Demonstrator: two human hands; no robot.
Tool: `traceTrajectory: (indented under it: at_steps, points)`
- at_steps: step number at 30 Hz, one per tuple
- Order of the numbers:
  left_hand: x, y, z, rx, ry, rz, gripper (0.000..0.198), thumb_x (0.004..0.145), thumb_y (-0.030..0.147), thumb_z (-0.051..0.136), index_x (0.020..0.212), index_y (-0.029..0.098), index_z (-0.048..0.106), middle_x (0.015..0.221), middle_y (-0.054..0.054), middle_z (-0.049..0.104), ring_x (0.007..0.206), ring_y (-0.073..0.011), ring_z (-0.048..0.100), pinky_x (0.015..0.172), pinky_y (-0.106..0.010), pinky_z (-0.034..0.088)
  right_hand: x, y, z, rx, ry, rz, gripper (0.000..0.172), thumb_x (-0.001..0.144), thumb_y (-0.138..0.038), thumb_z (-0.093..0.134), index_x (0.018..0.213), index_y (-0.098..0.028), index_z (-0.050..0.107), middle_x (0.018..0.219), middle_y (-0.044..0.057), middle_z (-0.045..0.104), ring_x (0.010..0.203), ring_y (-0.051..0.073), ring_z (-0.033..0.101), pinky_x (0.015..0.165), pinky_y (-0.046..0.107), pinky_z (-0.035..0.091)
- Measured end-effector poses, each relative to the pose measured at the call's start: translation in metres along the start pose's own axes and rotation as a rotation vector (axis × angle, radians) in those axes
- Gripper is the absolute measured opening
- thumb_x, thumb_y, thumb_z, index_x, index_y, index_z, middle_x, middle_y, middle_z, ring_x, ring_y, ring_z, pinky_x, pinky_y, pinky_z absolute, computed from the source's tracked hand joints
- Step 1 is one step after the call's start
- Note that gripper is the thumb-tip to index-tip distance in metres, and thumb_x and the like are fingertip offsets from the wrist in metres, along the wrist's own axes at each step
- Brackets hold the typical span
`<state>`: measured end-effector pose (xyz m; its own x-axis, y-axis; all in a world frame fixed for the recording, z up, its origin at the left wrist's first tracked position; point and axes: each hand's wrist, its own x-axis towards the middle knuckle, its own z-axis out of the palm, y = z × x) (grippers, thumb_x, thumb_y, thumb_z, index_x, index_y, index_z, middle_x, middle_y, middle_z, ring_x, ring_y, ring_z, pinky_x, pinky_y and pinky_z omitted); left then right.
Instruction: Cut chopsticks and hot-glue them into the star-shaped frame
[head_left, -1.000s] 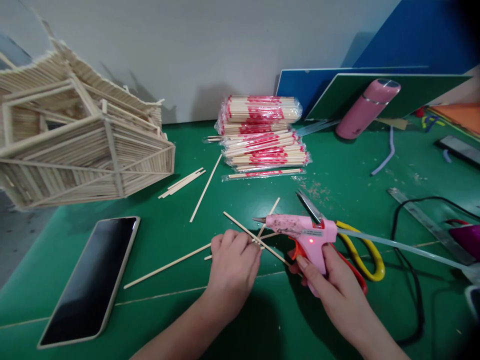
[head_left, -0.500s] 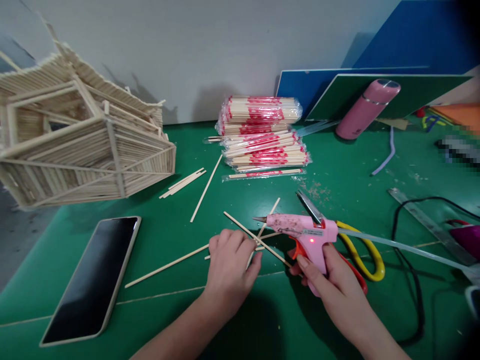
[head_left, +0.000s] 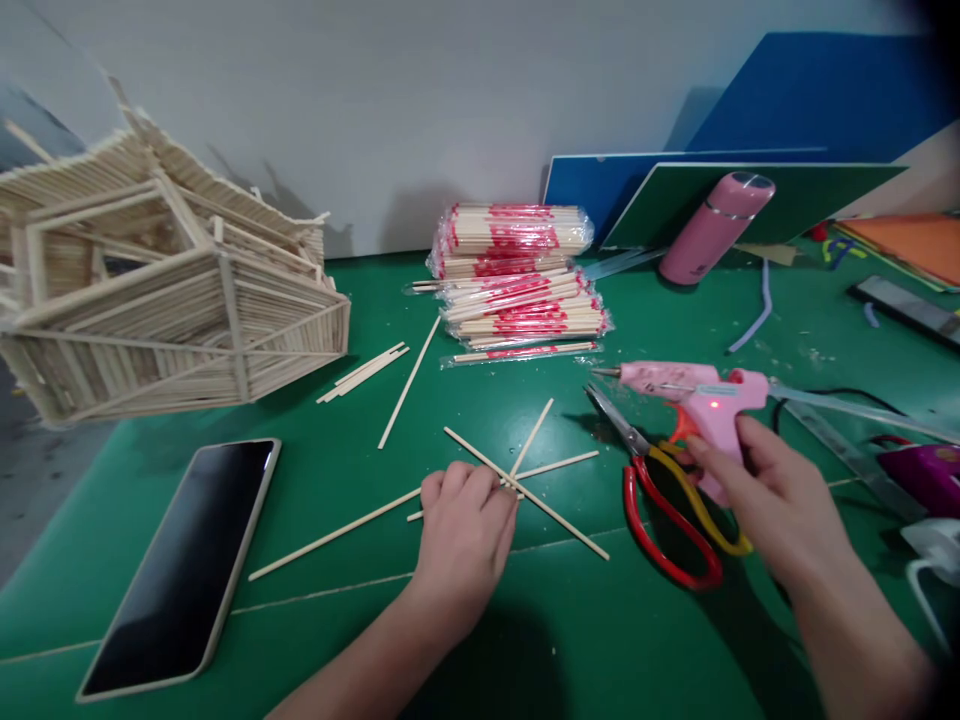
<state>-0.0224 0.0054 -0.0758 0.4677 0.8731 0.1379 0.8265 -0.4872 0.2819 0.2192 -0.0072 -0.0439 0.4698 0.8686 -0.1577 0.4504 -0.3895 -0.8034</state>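
Note:
My left hand (head_left: pixel 463 530) rests on the green table with its fingers curled down onto several thin wooden sticks (head_left: pixel 525 492) that cross each other in front of me. My right hand (head_left: pixel 772 495) grips the handle of a pink hot glue gun (head_left: pixel 694 392), held up over the table to the right of the sticks, nozzle pointing left and a red light lit on its body. Just under the gun lie red and yellow scissors (head_left: pixel 667 500), blades toward the sticks.
A model house of sticks (head_left: pixel 150 290) stands at far left, a dark phone (head_left: pixel 184 565) in front of it. Wrapped stick bundles (head_left: pixel 517 280) lie at the back centre, a pink bottle (head_left: pixel 712 230) and coloured boards behind. A metal ruler (head_left: pixel 847 450) and cable lie right.
My right hand has carried the glue gun up and to the right, away from the crossed sticks, uncovering the scissors. My left hand has stayed on the sticks.

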Motion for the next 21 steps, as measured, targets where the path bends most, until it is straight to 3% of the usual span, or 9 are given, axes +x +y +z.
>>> traceTrajectory:
  at_steps: [1, 3, 8, 13, 16, 18, 21]
  points:
    - [0.0, 0.0, 0.0, 0.0, -0.003, 0.001, 0.019, 0.082, 0.018, 0.042, 0.077, 0.02, 0.061, 0.075, -0.004, 0.057, 0.076, -0.019, 0.043, 0.066, -0.035, 0.027, 0.01, 0.005, -0.006, -0.151, 0.046, -0.029, 0.024, 0.071, -0.044, 0.054, 0.072, -0.021, 0.049, 0.053, -0.004, 0.047, 0.047, 0.012, 0.049, 0.044, 0.023, 0.036]
    - [0.0, 0.001, 0.0, 0.0, -0.007, 0.002, 0.019, 0.082, 0.018, 0.043, 0.078, 0.019, 0.061, 0.074, -0.003, 0.057, 0.076, -0.0189, 0.043, 0.068, -0.036, 0.027, 0.028, 0.017, -0.015, -0.233, 0.082, -0.026, 0.023, 0.07, -0.043, 0.054, 0.069, -0.021, 0.05, 0.053, -0.004, 0.044, 0.047, 0.012, 0.048, 0.046, 0.024, 0.036]
    - [-0.002, 0.001, 0.0, 0.0, -0.013, 0.007, 0.019, 0.083, 0.018, 0.043, 0.077, 0.019, 0.061, 0.073, -0.003, 0.058, 0.076, -0.0186, 0.043, 0.069, -0.036, 0.027, 0.046, 0.036, -0.02, -0.326, 0.083, -0.015, 0.031, 0.072, -0.045, 0.05, 0.086, -0.019, 0.059, 0.053, 0.0, 0.053, 0.048, 0.019, 0.057, 0.051, 0.03, 0.039]
    - [-0.002, 0.001, 0.0, 0.007, -0.005, -0.004, 0.019, 0.083, 0.018, 0.042, 0.078, 0.019, 0.061, 0.073, -0.003, 0.058, 0.076, -0.0188, 0.043, 0.07, -0.036, 0.027, 0.04, 0.039, -0.017, -0.421, 0.228, -0.084, 0.043, 0.071, -0.045, 0.053, 0.102, -0.016, 0.057, 0.088, 0.01, 0.062, 0.058, 0.021, 0.058, 0.06, 0.035, 0.042]
    - [-0.002, 0.002, 0.001, 0.025, 0.0, 0.005, 0.019, 0.083, 0.018, 0.042, 0.079, 0.019, 0.061, 0.072, -0.003, 0.058, 0.076, -0.0189, 0.043, 0.07, -0.036, 0.027, 0.021, 0.037, -0.014, -0.437, 0.318, -0.21, 0.037, 0.073, -0.042, 0.051, 0.1, -0.017, 0.055, 0.09, 0.01, 0.06, 0.066, 0.021, 0.058, 0.057, 0.032, 0.043]
    - [-0.001, 0.002, 0.001, 0.046, -0.007, 0.02, 0.018, 0.082, 0.017, 0.043, 0.078, 0.019, 0.06, 0.073, -0.003, 0.059, 0.075, -0.0191, 0.043, 0.07, -0.036, 0.027, 0.003, 0.036, -0.01, -0.372, 0.218, -0.273, 0.028, 0.075, -0.038, 0.049, 0.096, -0.02, 0.053, 0.082, 0.006, 0.061, 0.067, 0.019, 0.059, 0.056, 0.028, 0.046]
    - [-0.002, 0.002, 0.002, 0.07, -0.013, 0.036, 0.016, 0.081, 0.014, 0.045, 0.079, 0.018, 0.06, 0.075, -0.004, 0.059, 0.076, -0.0194, 0.043, 0.07, -0.037, 0.026, -0.018, 0.037, -0.003, -0.507, -0.007, -0.377, 0.026, 0.077, -0.034, 0.046, 0.098, -0.019, 0.051, 0.095, 0.007, 0.058, 0.083, 0.021, 0.058, 0.067, 0.032, 0.048]
